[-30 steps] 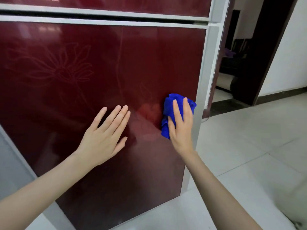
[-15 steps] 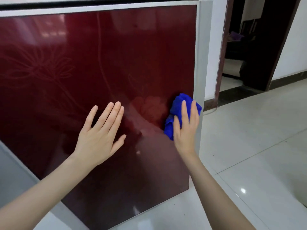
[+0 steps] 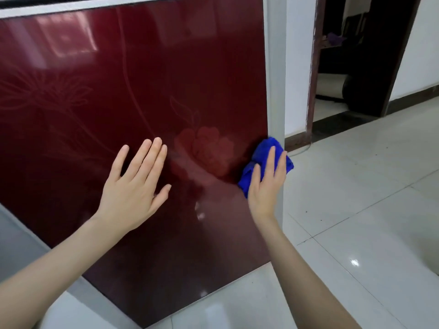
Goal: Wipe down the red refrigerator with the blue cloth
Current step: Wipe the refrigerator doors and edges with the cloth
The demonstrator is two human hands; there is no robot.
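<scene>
Two hands up close, both flat. Left hand (image 3: 133,193): fingers straight, resting on red refrigerator door (image 3: 142,79), holding nothing. Right hand (image 3: 266,184): straight fingers pressing bunched blue cloth (image 3: 263,153) on door's right edge, by grey side strip (image 3: 275,67). Wiping looks partway: cloth low at edge, and big red part above and left of hands maybe not done. Can't tell clean from dirty. Past right hand: white floor tiles (image 3: 356,210), dark doorway (image 3: 356,55).
</scene>
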